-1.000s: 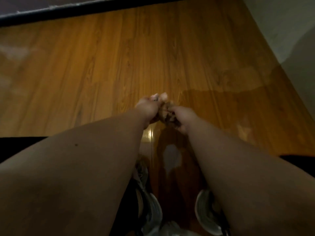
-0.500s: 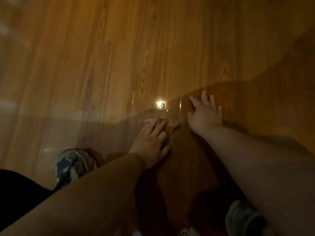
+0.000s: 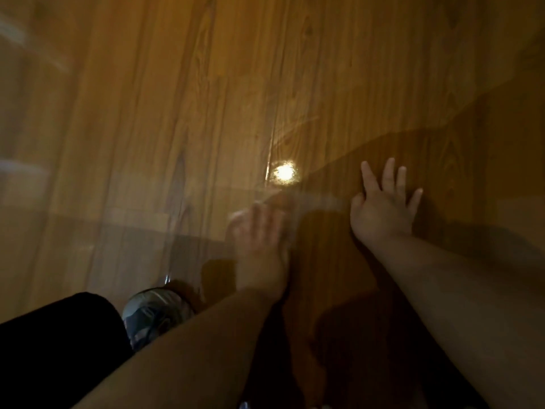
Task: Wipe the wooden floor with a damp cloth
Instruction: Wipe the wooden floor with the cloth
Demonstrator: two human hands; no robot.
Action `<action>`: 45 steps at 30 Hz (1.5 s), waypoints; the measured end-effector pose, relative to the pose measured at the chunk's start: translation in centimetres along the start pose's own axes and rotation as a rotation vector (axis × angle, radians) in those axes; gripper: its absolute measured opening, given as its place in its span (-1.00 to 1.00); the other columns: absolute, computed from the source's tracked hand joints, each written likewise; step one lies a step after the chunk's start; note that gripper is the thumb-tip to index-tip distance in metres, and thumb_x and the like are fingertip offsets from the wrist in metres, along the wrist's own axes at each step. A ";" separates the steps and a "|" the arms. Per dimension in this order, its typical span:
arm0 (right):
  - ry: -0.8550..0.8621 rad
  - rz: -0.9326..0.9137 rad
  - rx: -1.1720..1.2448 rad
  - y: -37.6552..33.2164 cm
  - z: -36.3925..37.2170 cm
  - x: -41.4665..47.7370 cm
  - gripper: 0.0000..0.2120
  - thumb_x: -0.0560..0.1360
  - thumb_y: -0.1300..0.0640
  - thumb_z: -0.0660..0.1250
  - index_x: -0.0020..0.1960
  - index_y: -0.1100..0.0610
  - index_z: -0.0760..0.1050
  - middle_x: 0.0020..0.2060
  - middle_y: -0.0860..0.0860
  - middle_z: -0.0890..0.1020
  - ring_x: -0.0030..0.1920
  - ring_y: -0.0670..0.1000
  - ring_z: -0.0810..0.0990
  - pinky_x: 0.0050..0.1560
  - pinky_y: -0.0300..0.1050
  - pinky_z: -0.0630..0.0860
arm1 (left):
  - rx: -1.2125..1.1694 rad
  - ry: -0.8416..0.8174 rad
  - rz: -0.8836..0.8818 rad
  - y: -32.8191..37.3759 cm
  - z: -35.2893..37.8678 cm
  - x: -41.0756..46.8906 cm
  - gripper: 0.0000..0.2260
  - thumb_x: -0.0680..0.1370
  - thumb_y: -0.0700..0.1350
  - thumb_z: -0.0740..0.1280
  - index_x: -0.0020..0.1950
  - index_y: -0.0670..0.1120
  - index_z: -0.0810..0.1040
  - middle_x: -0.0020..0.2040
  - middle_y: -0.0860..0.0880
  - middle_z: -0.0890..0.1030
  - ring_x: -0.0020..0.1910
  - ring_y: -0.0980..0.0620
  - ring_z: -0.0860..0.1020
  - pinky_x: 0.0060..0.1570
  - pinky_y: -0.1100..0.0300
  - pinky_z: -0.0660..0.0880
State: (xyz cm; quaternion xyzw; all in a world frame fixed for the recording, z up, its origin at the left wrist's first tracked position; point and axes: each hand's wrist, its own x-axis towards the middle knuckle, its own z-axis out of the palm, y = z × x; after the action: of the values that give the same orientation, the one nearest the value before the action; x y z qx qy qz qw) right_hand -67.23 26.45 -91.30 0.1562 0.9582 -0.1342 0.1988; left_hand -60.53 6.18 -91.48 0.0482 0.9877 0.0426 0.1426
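One wooden floor (image 3: 147,113) fills nearly everything, its boards running away from the person, with a paler stretch further off and a darker stretch close in where both hands are. Two bare forearms reach down over it: the left forearm (image 3: 191,349) from the lower middle and the right forearm (image 3: 442,290) from the lower right corner. One black trouser leg (image 3: 53,335) sits in the lower left corner.

There are two hands. The right hand (image 3: 383,214) lies palm down on the boards, its fingers (image 3: 388,175) straight and spread wide, holding nothing. The left hand (image 3: 259,246) is just beside it and apart from it, low over the floor. It is smeared with blur, so I cannot tell whether its fingers (image 3: 256,216) are stretched flat or curled.

One grey shoe (image 3: 156,311) shows beside the trouser leg, partly hidden behind the left forearm.

The one cloth (image 3: 284,202) is only a brownish smudge on the floor at the tips of the left fingers, between the two hands. It is too blurred to make out its shape.

Smallest is a single bright glint (image 3: 284,172) of reflected light on the boards, just beyond the cloth.
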 end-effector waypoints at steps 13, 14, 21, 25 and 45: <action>0.106 0.105 0.215 -1.9 -0.5 -0.2 -0.49 0.62 0.05 0.06 0.55 -0.04 0.11 0.57 0.03 -0.03 0.56 0.06 -0.12 0.52 0.15 -0.20 | -0.316 0.098 -0.989 -13.3 -1.1 4.4 -0.53 0.65 -0.03 0.04 0.57 -0.04 0.13 0.58 -0.15 0.05 0.53 -0.24 0.00 0.44 -0.15 -0.05; 0.113 0.104 0.212 -1.9 -0.5 0.0 -0.50 0.62 0.06 0.06 0.55 -0.04 0.12 0.57 0.04 -0.02 0.56 0.06 -0.12 0.52 0.14 -0.20 | -0.264 0.073 -0.953 -12.3 -0.9 4.9 -0.52 0.65 -0.03 0.05 0.57 -0.03 0.11 0.58 -0.14 0.04 0.53 -0.25 -0.01 0.44 -0.14 -0.05; 0.148 0.042 0.138 -2.1 -1.3 2.5 -0.51 0.61 0.10 0.05 0.53 -0.13 0.15 0.57 0.03 -0.02 0.56 0.07 -0.12 0.51 0.16 -0.20 | -0.149 -0.086 0.435 -0.2 -1.6 7.4 -0.54 0.62 -0.05 0.10 0.54 0.07 0.20 0.58 -0.02 0.11 0.55 -0.11 0.04 0.47 -0.15 -0.04; 0.126 0.192 0.249 -2.1 -2.4 5.1 -0.51 0.63 0.09 0.01 0.53 -0.21 0.09 0.57 -0.01 -0.08 0.55 0.05 -0.16 0.50 0.17 -0.22 | -0.062 -0.024 0.364 -6.6 -3.2 12.4 -0.56 0.64 -0.04 0.04 0.55 0.05 0.19 0.57 -0.07 0.14 0.53 -0.11 0.11 0.43 -0.17 0.11; 0.153 0.191 0.118 -2.6 -1.5 5.4 -0.50 0.64 -0.09 -0.06 0.56 -0.14 -0.06 0.57 0.05 -0.15 0.55 0.09 -0.19 0.46 0.26 -0.22 | -0.155 0.140 -0.344 -9.3 -5.0 20.8 -0.57 0.63 -0.06 0.09 0.51 0.06 0.21 0.53 -0.04 0.19 0.47 -0.13 0.19 0.44 -0.16 0.12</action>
State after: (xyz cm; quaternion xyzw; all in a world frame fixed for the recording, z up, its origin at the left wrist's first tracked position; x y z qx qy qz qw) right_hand -73.35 25.84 -91.74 0.2680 0.9417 -0.1584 0.1273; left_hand -82.61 -1.12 -93.38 -0.1355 0.9826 0.0968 0.0819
